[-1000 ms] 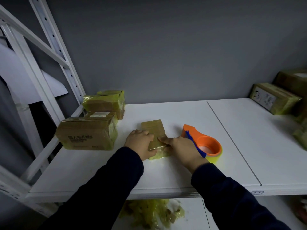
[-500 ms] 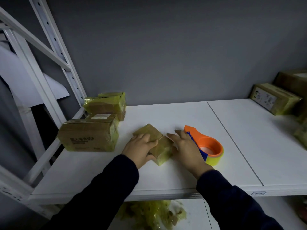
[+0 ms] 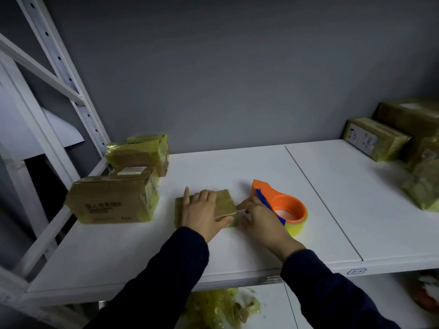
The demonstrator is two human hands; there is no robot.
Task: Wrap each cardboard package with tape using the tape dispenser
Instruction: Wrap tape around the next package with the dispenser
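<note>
The left hand (image 3: 204,214) lies flat, fingers straight, on the small package (image 3: 225,200). The right hand (image 3: 260,218) touches the package's right side with bent fingers — whether they pinch tape I cannot tell. One tape dispenser (image 3: 285,207) sits unheld just beyond that hand.

The light package could slide on the shelf (image 3: 142,252) and wrinkle the tape.

Two or three other packages (image 3: 114,200) stand left of the left hand — at least three more (image 3: 377,138) lie well right of the right hand.

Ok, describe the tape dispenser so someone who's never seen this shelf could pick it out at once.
Start at the white shelf against the grey wall and find the seam between its two boards. Just left of that seam, beside the right hand, lies the tape dispenser. It is the only bright orange thing on it, a ring holding yellow tape, unlike the brown cardboard packages.
</note>
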